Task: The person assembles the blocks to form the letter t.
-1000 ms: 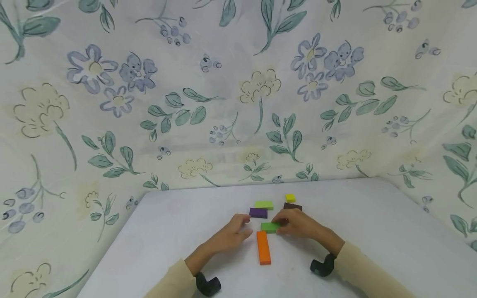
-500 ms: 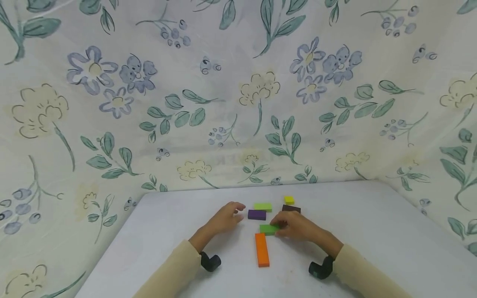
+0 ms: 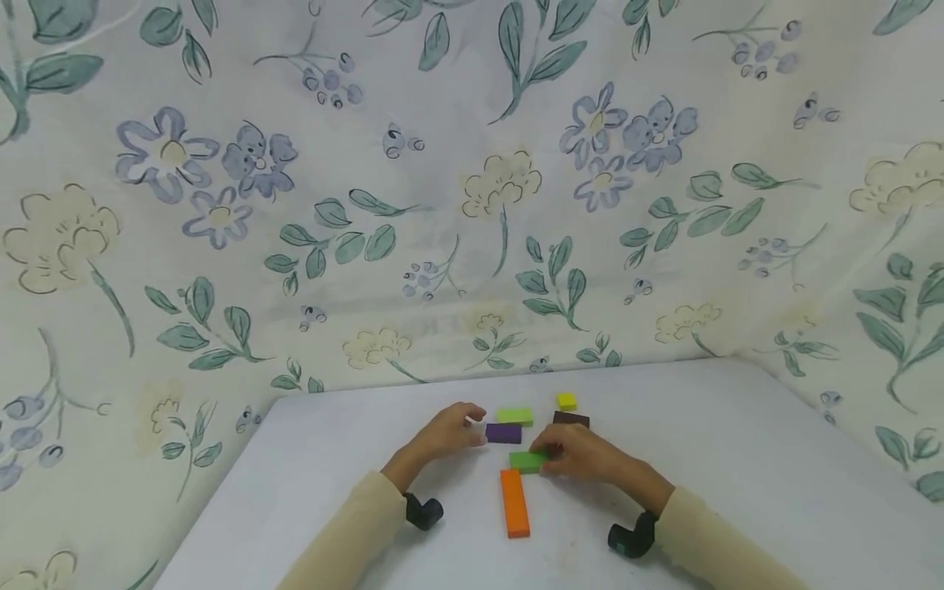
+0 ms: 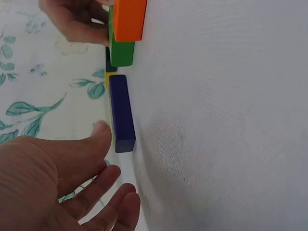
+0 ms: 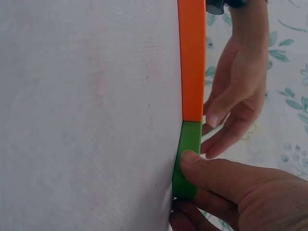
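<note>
My right hand [image 3: 583,452] pinches the right part of a green block [image 3: 524,462] lying on the white table; in the right wrist view the thumb [image 5: 191,159] presses the block's side. An orange block [image 3: 515,503] lies lengthwise in front, its far end meeting the green block [image 5: 191,132]. My left hand [image 3: 447,430] hovers at the left end of a purple block [image 3: 504,433], fingers loosely bent and holding nothing. In the left wrist view its thumb tip [image 4: 101,129] is close beside the purple block [image 4: 121,110]; whether they touch I cannot tell.
Behind the purple block lies a light green block [image 3: 515,416]. A dark brown block [image 3: 571,419] is just beyond my right hand, with a small yellow block [image 3: 566,401] behind it. A flower-patterned cloth [image 3: 442,328] hangs at the table's far edge.
My left hand has moved forward from beside the green and orange blocks to the purple block's left end. The right hand keeps its grip on the green block. The head view has tilted slightly.
</note>
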`<state>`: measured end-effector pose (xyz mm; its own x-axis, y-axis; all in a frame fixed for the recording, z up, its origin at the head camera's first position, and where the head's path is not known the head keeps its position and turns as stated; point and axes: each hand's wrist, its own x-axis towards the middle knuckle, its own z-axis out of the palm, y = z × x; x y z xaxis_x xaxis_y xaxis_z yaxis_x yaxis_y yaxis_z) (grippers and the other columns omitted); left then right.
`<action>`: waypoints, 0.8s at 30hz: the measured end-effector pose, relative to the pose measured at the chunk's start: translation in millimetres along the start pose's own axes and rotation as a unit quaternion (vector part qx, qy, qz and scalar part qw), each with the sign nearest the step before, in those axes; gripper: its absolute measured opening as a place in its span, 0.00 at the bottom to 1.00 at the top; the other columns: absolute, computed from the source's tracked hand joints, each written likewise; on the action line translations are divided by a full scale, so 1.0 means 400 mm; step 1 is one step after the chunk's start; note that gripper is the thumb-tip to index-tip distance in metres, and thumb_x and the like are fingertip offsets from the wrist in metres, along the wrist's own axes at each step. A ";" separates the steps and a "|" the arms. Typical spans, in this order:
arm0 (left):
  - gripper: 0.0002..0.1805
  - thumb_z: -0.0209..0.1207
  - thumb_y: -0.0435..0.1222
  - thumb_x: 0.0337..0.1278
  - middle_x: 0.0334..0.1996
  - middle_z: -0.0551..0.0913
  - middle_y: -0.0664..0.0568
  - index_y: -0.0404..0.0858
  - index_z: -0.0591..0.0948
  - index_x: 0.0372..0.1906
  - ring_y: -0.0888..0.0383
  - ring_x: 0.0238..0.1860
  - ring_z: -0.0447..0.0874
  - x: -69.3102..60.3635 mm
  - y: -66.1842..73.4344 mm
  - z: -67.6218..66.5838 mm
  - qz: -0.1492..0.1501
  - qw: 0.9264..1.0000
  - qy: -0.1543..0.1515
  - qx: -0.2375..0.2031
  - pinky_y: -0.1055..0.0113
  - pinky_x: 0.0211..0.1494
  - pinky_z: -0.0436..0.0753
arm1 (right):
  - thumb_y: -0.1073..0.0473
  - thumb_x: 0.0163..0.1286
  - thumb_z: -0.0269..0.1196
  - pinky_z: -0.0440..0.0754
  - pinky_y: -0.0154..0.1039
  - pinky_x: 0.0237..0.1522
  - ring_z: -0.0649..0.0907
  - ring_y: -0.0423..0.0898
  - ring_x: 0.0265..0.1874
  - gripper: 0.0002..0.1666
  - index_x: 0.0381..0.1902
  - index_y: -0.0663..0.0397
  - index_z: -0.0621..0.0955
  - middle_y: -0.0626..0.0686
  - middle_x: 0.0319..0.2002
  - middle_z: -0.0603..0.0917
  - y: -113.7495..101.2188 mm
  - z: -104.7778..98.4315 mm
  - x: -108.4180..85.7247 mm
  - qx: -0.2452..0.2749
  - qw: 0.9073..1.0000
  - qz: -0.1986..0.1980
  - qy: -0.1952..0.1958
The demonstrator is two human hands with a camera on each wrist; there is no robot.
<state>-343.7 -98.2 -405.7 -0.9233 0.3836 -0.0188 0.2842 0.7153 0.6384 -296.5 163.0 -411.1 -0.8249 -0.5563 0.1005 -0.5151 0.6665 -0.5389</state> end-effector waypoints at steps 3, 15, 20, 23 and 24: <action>0.25 0.67 0.38 0.60 0.58 0.81 0.46 0.39 0.78 0.61 0.48 0.58 0.79 -0.002 0.000 0.010 -0.009 1.000 0.002 0.002 0.50 0.63 0.80 | 0.61 0.61 0.72 0.84 0.42 0.52 0.81 0.40 0.41 0.17 0.49 0.50 0.86 0.45 0.44 0.87 -0.005 0.004 0.002 -0.003 1.000 0.000 -0.006; 0.21 0.69 0.37 0.57 0.52 0.82 0.47 0.39 0.82 0.56 0.53 0.48 0.77 0.020 0.022 0.038 0.005 1.000 0.011 0.025 0.54 0.60 0.80 | 0.60 0.61 0.72 0.84 0.43 0.53 0.82 0.41 0.43 0.17 0.50 0.49 0.86 0.45 0.45 0.87 -0.005 -0.003 -0.001 -0.020 1.000 -0.002 0.000; 0.18 0.70 0.35 0.56 0.49 0.83 0.47 0.38 0.84 0.52 0.54 0.46 0.78 0.017 0.019 0.039 0.004 1.000 0.012 0.027 0.54 0.57 0.81 | 0.61 0.61 0.73 0.84 0.43 0.53 0.81 0.40 0.43 0.17 0.49 0.50 0.86 0.45 0.45 0.87 0.000 0.002 -0.002 -0.003 1.000 0.001 -0.011; 0.16 0.70 0.35 0.55 0.46 0.84 0.48 0.39 0.84 0.50 0.54 0.44 0.78 0.019 0.015 0.036 0.008 0.999 0.005 0.031 0.55 0.56 0.81 | 0.61 0.61 0.73 0.84 0.41 0.52 0.81 0.40 0.42 0.17 0.49 0.50 0.86 0.45 0.44 0.86 -0.001 0.000 -0.006 -0.002 1.000 -0.001 -0.011; 0.16 0.70 0.36 0.56 0.46 0.84 0.48 0.39 0.84 0.50 0.55 0.44 0.78 0.021 0.014 0.034 0.011 0.999 0.003 0.033 0.55 0.56 0.81 | 0.61 0.61 0.73 0.84 0.41 0.52 0.80 0.41 0.42 0.17 0.49 0.50 0.86 0.45 0.44 0.86 -0.002 -0.001 -0.007 -0.002 1.000 -0.002 -0.008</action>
<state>-346.5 -83.0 -412.8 -0.9184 0.3957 -0.0007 0.3203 0.7445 0.5858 -294.0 164.4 -410.6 -0.8187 -0.5673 0.0892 -0.5196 0.6656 -0.5357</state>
